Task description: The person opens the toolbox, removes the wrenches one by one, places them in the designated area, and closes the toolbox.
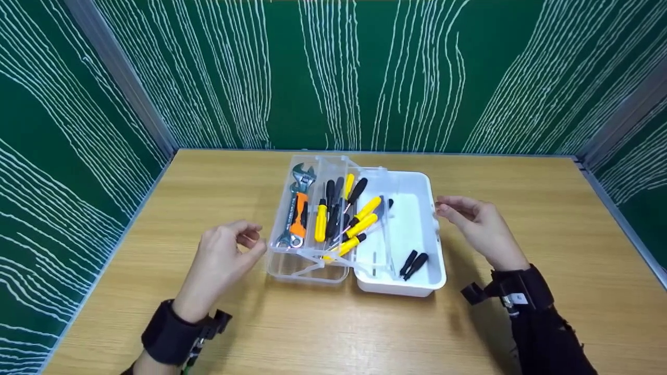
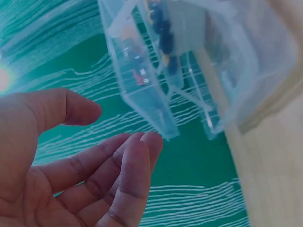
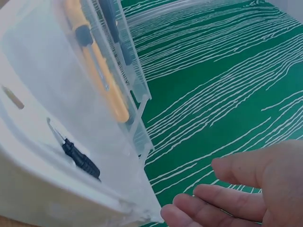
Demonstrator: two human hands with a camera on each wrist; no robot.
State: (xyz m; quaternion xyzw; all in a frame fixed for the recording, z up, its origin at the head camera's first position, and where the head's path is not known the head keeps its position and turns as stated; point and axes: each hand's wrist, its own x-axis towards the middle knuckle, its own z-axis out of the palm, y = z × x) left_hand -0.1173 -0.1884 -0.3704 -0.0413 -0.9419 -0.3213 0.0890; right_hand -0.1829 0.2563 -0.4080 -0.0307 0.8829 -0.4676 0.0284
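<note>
On the wooden table (image 1: 333, 333), a spread-out toolbox (image 1: 439, 247) is set between the two hands, with its white base (image 1: 411, 219) to the right and its clear trays (image 1: 284, 208) to the left. By the left tray edge, an adjustable wrench (image 1: 299, 216) with an orange and black handle is laid beside a slimmer wrench (image 1: 283, 240). Yellow-handled screwdrivers (image 1: 321, 224) and black-handled ones (image 1: 357, 190) are heaped next to them, some angled toward the base. Two small black-handled tools (image 1: 418, 264) are left in its near corner.

The left hand (image 1: 221, 260) is poised just beside the trays; its thumb is parted from loosely bent fingers, and only air is enclosed between them. The right hand (image 1: 484, 229) is brought up to the outer rim of the base, relaxed and gripping nothing; whether the rim is touched by its fingertips cannot be told.

A dark band is worn on each wrist. On the right wristband (image 1: 526, 286) a white label (image 1: 519, 298) is carried, its marking too small to be read. Green walls (image 1: 284, 78) are covered with wavy white lines.
</note>
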